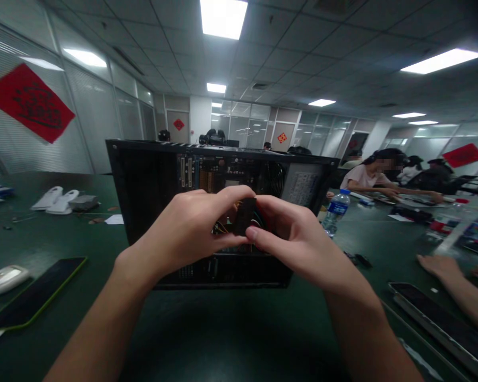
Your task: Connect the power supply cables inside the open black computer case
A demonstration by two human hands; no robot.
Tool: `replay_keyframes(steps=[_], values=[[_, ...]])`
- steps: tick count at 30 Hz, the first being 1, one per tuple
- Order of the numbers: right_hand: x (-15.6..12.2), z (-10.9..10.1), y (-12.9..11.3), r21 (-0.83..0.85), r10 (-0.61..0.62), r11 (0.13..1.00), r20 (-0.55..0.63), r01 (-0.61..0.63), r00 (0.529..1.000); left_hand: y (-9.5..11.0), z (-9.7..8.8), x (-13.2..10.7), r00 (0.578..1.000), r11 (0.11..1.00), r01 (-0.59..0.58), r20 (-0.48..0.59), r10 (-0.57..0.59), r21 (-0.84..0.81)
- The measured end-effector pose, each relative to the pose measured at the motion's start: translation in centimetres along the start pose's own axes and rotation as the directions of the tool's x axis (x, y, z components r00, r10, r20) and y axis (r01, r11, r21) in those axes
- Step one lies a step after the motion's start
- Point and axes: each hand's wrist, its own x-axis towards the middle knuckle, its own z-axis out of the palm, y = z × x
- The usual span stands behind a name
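Note:
An opened black computer case (pixel 143 212) stands on the green table with its inside facing me. Both hands are in front of it and meet at its middle. Between their fingertips is a small dark block-shaped part (pixel 245 215), with thin coloured wires (pixel 222 228) around it. My left hand (pixel 195 223) grips the part from the left with thumb and finger. From the other side my right hand (pixel 295 228) pinches it. Behind the hands show the motherboard (pixel 231 168), a round fan (pixel 275 178) and a labelled power supply (pixel 300 183). My hands cover the lower board.
A water bottle (pixel 336 212) stands right of the case. A black tablet-like slab (pixel 35 292) and a white mouse-shaped object (pixel 6 278) lie left. Another person's hand (pixel 440 265) rests at right near a long dark bar (pixel 438 318). A co-worker (pixel 370 178) sits further back.

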Motion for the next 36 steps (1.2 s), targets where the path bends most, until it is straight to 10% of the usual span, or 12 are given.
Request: replay_keyframes(steps=[25, 36], values=[[0.3, 1.0, -0.3, -0.124, 0.027, 0.992, 0.136, -0.01, 0.99, -1.5, 0.4, -0.1, 0.974, 0.994, 0.034, 0.225, -0.009, -0.107], [2.6, 2.6, 8.0, -0.121, 0.101, 0.989, 0.178, -0.08, 0.979, -5.8, 5.7, -0.6, 0.853, 0.958, 0.262, 0.491, -0.174, -0.116]])
